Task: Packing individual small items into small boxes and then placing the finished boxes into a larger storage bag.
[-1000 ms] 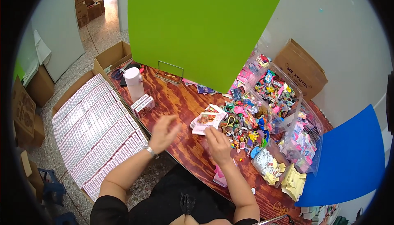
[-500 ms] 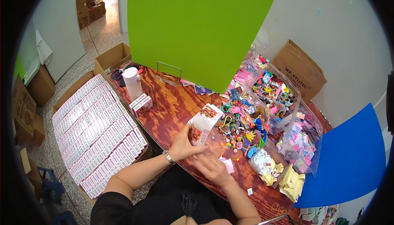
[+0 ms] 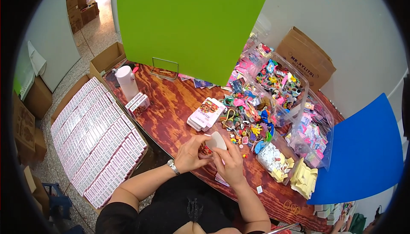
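Between both hands, near the table's front edge, is a small printed carton (image 3: 205,150) with food pictures on its side. My left hand (image 3: 189,153), wearing a metal watch, is closed round its left side. The thumb and fingers of my right hand (image 3: 231,164) pinch the carton's raised white flap (image 3: 217,141). What lies inside the carton is hidden. Just beyond the hands rests a small pile of flat, unfolded-looking cartons (image 3: 206,113). A pink printed piece (image 3: 221,179) lies partly under my right wrist.
Left of the table, a large box (image 3: 145,150) holds rows of finished-looking cartons. A pale tumbler (image 3: 127,82) stands beside two small cartons (image 3: 137,104). Colourful trinkets (image 3: 252,125) heap up at right, near clear bins (image 3: 305,106) and yellow slips (image 3: 304,180). A green board (image 3: 192,24) rises behind.
The carton has come nearer to me, uncovering the pile of flat cartons. My right hand has risen from below it to grip its flap. The whole view has shifted slightly.
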`<state>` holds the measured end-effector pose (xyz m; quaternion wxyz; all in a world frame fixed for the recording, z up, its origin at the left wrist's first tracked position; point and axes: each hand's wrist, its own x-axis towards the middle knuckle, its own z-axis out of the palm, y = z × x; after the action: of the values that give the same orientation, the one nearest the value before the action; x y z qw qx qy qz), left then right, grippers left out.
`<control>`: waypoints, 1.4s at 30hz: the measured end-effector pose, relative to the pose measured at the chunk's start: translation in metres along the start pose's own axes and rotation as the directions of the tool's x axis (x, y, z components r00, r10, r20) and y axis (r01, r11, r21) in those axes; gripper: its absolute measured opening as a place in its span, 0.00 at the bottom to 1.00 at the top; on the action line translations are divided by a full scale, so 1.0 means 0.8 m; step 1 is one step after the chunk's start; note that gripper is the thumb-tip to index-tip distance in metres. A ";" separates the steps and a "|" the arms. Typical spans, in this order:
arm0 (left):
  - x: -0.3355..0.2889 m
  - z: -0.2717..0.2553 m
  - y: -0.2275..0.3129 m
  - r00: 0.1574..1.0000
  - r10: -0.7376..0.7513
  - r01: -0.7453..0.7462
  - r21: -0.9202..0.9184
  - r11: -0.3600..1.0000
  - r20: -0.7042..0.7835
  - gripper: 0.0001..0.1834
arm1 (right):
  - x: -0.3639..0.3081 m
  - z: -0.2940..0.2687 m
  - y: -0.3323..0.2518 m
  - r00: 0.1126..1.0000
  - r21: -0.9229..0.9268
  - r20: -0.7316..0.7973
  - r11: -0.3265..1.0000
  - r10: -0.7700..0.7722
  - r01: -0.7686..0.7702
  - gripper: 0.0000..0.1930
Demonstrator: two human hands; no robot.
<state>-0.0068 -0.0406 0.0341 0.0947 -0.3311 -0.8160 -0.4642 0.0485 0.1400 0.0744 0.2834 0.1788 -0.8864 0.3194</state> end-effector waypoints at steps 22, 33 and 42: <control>-0.008 -0.003 0.009 0.993 0.120 -0.118 0.178 0.977 0.000 0.44 | -0.020 0.018 0.012 0.743 0.759 0.288 0.329 0.604 -0.562 0.11; -0.008 -0.010 0.024 0.984 0.167 -0.139 0.304 0.943 -0.068 0.51 | 0.003 0.011 -0.022 0.934 0.339 -0.056 0.886 0.354 -0.315 0.08; 0.009 0.025 -0.028 0.991 0.115 -0.130 0.284 0.950 0.069 0.39 | -0.022 0.025 -0.023 0.857 0.123 -0.503 0.990 0.116 -0.062 0.18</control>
<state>-0.0232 -0.0287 0.0109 0.1494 -0.3757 -0.8550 -0.3249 0.0637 0.1153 0.0591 0.4825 0.0611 -0.7701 0.4128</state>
